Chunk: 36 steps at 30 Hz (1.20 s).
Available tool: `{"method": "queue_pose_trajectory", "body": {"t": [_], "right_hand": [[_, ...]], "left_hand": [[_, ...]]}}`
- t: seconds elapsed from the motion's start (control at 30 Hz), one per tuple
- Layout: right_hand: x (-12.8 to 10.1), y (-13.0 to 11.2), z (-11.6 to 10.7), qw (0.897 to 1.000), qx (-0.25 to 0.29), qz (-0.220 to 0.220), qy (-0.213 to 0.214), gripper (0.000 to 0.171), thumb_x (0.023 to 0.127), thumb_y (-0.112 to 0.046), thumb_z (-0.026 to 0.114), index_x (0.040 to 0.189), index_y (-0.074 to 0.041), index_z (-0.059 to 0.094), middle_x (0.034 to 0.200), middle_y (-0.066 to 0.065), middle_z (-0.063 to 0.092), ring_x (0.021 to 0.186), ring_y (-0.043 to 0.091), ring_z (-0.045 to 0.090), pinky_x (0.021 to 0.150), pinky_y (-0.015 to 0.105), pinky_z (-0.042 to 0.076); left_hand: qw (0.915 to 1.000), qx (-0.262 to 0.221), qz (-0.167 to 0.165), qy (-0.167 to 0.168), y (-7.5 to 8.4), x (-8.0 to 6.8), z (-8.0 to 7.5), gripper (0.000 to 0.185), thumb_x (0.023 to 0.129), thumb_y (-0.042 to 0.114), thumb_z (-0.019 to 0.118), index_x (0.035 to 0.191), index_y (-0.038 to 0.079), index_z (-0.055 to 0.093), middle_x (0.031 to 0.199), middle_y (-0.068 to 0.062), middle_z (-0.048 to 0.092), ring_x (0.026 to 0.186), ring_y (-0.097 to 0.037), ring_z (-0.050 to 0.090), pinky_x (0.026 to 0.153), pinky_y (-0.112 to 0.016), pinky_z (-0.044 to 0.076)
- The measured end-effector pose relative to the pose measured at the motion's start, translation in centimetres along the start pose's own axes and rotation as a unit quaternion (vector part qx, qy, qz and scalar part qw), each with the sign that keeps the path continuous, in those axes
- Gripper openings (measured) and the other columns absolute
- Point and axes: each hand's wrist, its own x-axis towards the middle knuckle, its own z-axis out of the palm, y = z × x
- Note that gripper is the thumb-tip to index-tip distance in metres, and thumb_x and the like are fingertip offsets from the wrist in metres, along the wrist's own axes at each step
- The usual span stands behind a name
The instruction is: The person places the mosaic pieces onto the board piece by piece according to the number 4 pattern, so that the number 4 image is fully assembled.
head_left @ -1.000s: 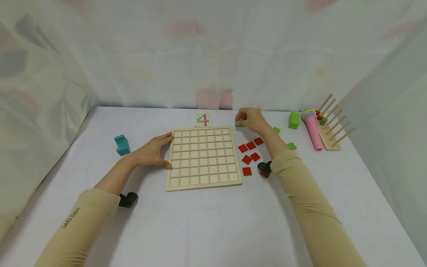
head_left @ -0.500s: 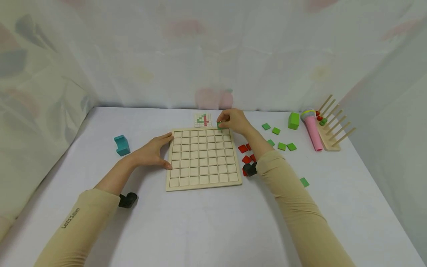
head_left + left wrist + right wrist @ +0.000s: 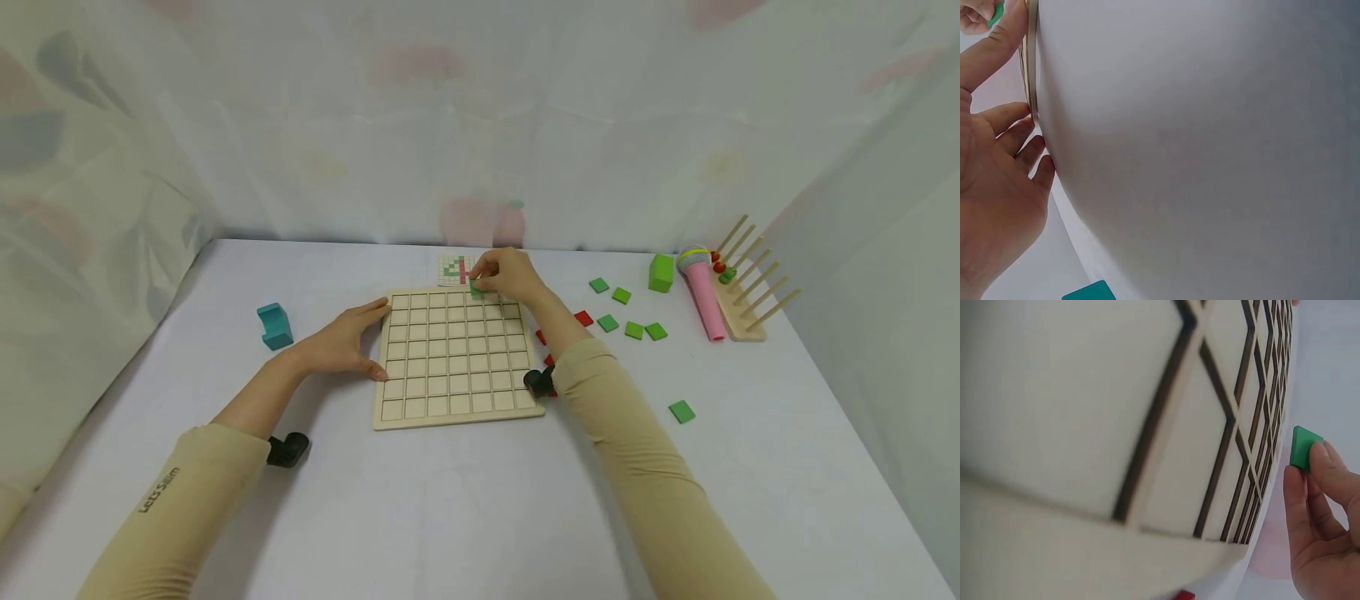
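Bracing the grid board (image 3: 456, 357) at its near-left edge, our flat, relaxed left hand (image 3: 341, 340) steadies it; our right hand (image 3: 510, 276) pinches a green tile (image 3: 477, 289) over the far row, just beneath its fingertips.

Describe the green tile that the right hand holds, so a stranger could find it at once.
Start at the wooden grid board mid-table. At its far edge, beside the pattern card, the right hand pinches a green tile. The other green tiles lie loose on the table, right of the board.

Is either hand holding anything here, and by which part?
The right hand pinches a green square tile by its edge. The left hand holds nothing, resting against the wooden grid board.
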Motion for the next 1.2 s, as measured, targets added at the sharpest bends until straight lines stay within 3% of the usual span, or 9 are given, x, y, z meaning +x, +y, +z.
{"method": "queue_pose_trajectory", "body": {"t": [0.33, 0.67, 1.2], "right_hand": [[0.3, 0.3, 1.0, 0.999, 0.000, 0.045, -0.020, 0.016, 0.094, -0.008, 0.066, 0.108, -0.008, 0.073, 0.084, 0.003, 0.063, 0.075, 0.020, 0.065, 0.064, 0.023, 0.051], [0.3, 0.3, 1.1, 0.998, -0.027, 0.041, -0.033, 0.014, 0.092, -0.011, 0.069, 0.104, -0.009, 0.074, 0.091, 0.004, 0.067, 0.078, 0.014, 0.064, 0.071, 0.021, 0.054], [0.0, -0.2, 1.1, 0.997, -0.055, 0.033, -0.035, 0.016, 0.092, -0.013, 0.070, 0.106, -0.009, 0.075, 0.095, 0.007, 0.067, 0.092, 0.020, 0.060, 0.085, 0.032, 0.053]], "left_hand": [[1.0000, -0.001, 0.004, -0.001, -0.1, 0.0, 0.1, 0.122, 0.067, 0.039, 0.090, 0.155, -0.005, 0.019, 0.166, -0.023, 0.011, 0.152, -0.048, 0.011, 0.122, -0.063, 0.017], [1.0000, -0.002, -0.003, -0.001, 0.0, -0.1, 0.1, 0.122, 0.067, 0.038, 0.090, 0.156, -0.004, 0.019, 0.167, -0.021, 0.010, 0.153, -0.047, 0.010, 0.122, -0.063, 0.016], [1.0000, 0.000, 0.000, -0.001, 0.1, -0.1, -0.1, 0.121, 0.067, 0.038, 0.090, 0.156, -0.004, 0.018, 0.167, -0.021, 0.009, 0.152, -0.048, 0.010, 0.122, -0.063, 0.016]]}}
